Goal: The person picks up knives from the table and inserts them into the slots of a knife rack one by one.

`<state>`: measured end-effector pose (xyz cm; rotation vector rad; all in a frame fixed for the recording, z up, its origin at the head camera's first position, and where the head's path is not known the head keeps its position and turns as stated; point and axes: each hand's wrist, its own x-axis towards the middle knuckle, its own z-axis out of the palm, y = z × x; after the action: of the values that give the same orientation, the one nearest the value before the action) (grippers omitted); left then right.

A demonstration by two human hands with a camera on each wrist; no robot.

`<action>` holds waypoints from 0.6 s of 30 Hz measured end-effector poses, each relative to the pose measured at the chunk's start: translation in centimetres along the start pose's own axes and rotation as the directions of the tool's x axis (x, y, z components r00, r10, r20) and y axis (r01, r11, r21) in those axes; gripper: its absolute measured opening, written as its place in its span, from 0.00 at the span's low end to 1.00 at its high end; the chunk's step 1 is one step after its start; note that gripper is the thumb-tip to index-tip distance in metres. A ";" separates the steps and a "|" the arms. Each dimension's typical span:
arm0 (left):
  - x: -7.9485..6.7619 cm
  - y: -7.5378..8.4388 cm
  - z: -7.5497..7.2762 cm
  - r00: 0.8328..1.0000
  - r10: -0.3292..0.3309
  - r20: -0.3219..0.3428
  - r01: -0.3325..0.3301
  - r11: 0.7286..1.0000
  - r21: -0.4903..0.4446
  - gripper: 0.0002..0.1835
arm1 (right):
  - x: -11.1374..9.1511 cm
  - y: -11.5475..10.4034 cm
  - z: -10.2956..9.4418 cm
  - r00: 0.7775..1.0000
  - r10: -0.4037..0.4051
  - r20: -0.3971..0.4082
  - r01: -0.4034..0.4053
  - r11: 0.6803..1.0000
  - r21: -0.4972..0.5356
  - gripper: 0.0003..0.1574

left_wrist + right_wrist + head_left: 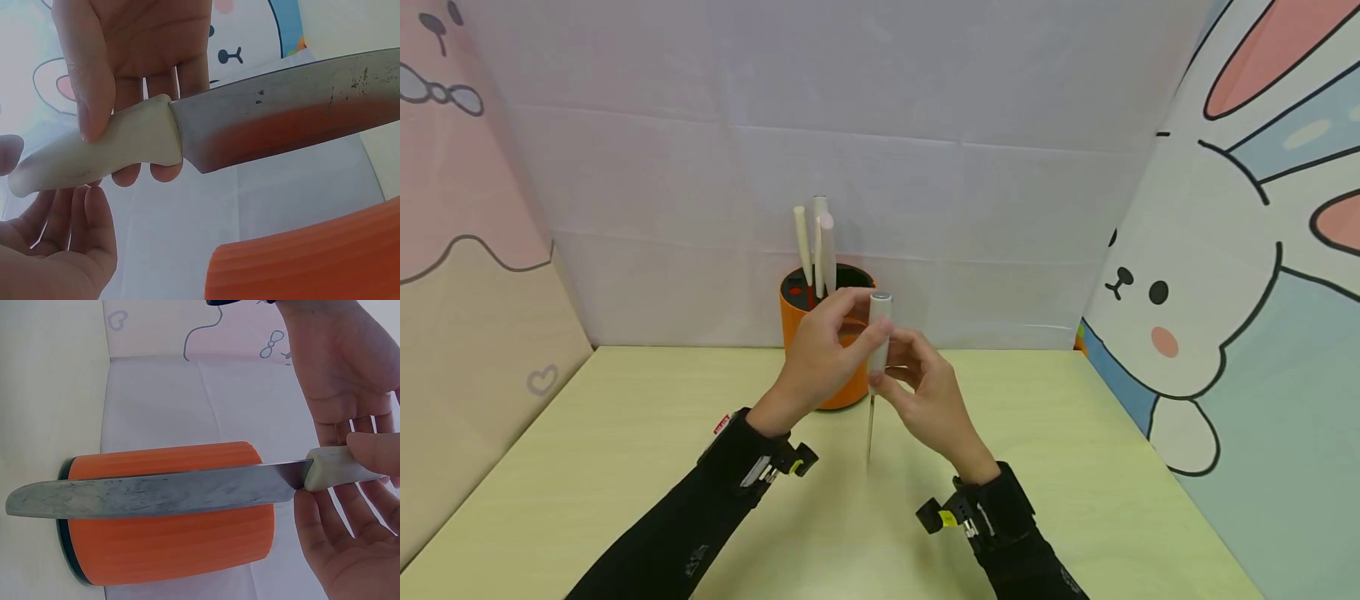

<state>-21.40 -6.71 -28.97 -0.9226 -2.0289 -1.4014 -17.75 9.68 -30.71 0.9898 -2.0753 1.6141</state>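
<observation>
Both hands hold a kitchen knife (287,106) upright in front of the orange knife holder, its blade pointing down at the table. My left hand (820,357) grips the upper part of the pale handle (880,308), thumb on one side and fingers on the other. Lower down, near where the blade begins, my right hand (931,404) pinches the same handle. In the right wrist view the dark-streaked, broad blade (156,492) passes in front of the holder (169,550). The blade appears edge-on as a thin line in the head view.
The orange cylindrical holder (792,325) with a black top stands on the pale table (700,392) near the back wall. Several white handles (802,242) stick up from it. Cartoon-printed sheets (1195,333) flank the table, and a white sheet (880,183) hangs behind.
</observation>
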 end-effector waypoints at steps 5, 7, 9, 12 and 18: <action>0.0 0.1 0.1 1.000 0.003 -0.015 -0.002 1.000 0.018 0.16 | 0.0 -0.1 0.0 1.000 0.000 -0.002 0.000 1.000 -0.005 0.26; 0.0 0.2 0.1 1.000 0.004 -0.018 -0.004 1.000 0.023 0.16 | 0.1 -0.1 0.0 1.000 -0.002 -0.002 0.002 1.000 -0.004 0.26; 0.0 0.2 0.1 1.000 0.002 -0.019 -0.001 1.000 0.025 0.16 | 0.1 -0.1 0.0 1.000 -0.003 -0.002 0.003 1.000 -0.003 0.26; -0.1 0.2 0.1 1.000 -0.005 -0.018 0.006 1.000 0.017 0.16 | 0.1 0.0 -0.1 1.000 -0.005 -0.003 0.005 1.000 -0.002 0.26; -0.1 0.1 0.2 1.000 -0.021 -0.019 0.021 1.000 0.003 0.16 | 0.0 0.0 -0.1 1.000 -0.008 -0.004 0.008 1.000 0.001 0.26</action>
<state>-21.25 -6.51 -29.10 -0.8856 -2.0314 -1.4123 -17.75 9.73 -30.63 0.9933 -2.0655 1.6115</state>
